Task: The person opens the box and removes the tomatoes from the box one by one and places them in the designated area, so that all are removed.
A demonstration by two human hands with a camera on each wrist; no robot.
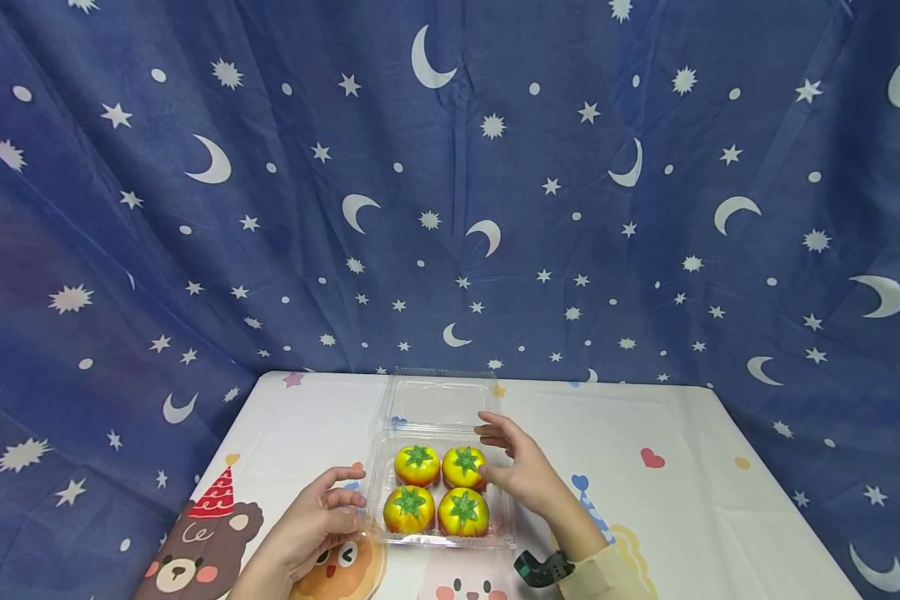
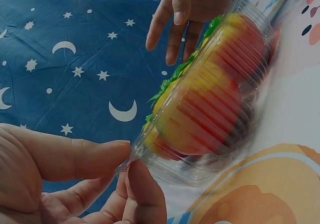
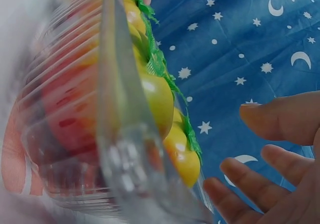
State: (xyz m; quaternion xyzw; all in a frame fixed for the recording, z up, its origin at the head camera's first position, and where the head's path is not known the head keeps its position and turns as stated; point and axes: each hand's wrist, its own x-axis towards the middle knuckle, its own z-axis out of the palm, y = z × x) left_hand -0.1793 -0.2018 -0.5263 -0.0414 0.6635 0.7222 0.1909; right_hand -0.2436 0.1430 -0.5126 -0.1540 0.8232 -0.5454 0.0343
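Note:
A clear plastic clamshell box (image 1: 438,542) lies with its lid (image 1: 438,402) folded back away from me. Inside sit several yellow-and-red fruits (image 1: 409,510) in two rows, each topped by a green star-shaped leaf cap. At the box's left side, my left hand (image 1: 311,521) pinches the rim between thumb and fingers, as the left wrist view shows. My right hand (image 1: 521,471) hovers by the right rim, thumb and fingers spread and holding nothing. In the right wrist view, its fingertips (image 3: 222,196) lie close to the box's edge.
A white tablecloth (image 1: 592,417) printed with hearts and cartoon animals covers the table under the box. Behind and on both sides hangs a blue curtain (image 1: 525,275) with moons and stars. A dark band (image 1: 543,570) circles the right wrist.

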